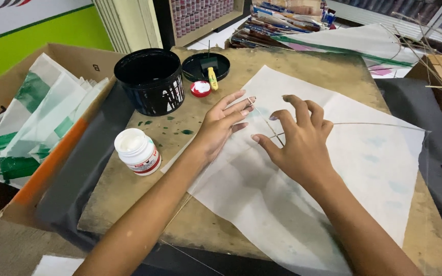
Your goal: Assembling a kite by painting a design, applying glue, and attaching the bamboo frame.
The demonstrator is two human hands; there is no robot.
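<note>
Centrally in the frame, both hands rested on a thin white paper sheet (333, 168) laid over the worn brown worktop (129, 199). Left hand (221, 125) lay flat, fingers spread; right hand (300, 143) arched, fingertips pressing slender crossed sticks (277, 134) against the paper.

Soft, even indoor light is falling across the whole scene, with nothing blown out.

Light is coming mostly from above and slightly ahead, so the right hand (303, 143) and left hand (223, 125) are casting only faint, diffuse shadows toward the viewer on the white paper sheet (364, 168). A dull sheen is showing on the black tub (152, 82), without hard glare. The centre is staying sharp; the forearms at the bottom edge are softening, and the wide lens is bending lines near the upper corners and stretching the cardboard box (6, 97).
</note>
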